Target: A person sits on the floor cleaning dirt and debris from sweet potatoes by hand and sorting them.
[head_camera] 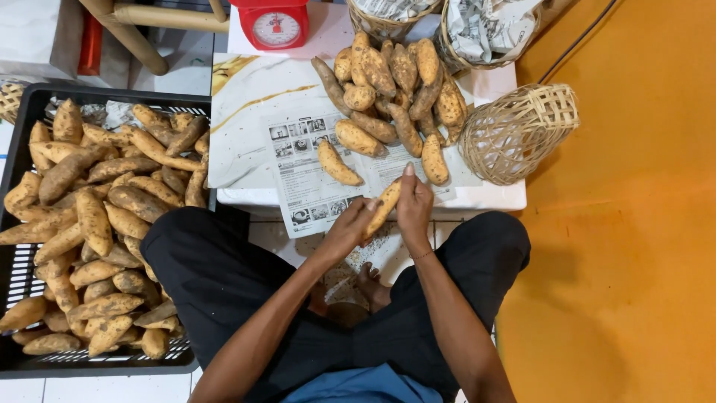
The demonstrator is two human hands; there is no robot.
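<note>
Head view, looking down at a seated person w/ crossed legs in black trousers. Both hands hold one sweet potato (385,208) between them, above the lap and just in front of the low tabletop (239,134). Left hand (350,227) has its grip closed under the lower end; right hand (415,205) has its grip closed along the upper side, fingers wrapped, one fingertip up.

The sweet potato is long, tapered, tan w/ dirt specks. It looks firm and stiff, moderately heavy for its size, w/ dry rough skin that likely won't slip. The thick middle seems the safest place to hold; the thin tips could snap.

On the tabletop: a newspaper sheet (306,186) and a pile of sweet potatoes (388,97), approx. twenty. A red kitchen scale (274,24) sits at the far edge. A woven basket (518,134) lies on its side at the right end; two more paper-lined baskets (485,30) sit behind. To the left, on the floor, a black plastic crate (22,104) is full of sweet potatoes. Orange floor to the right.
</note>
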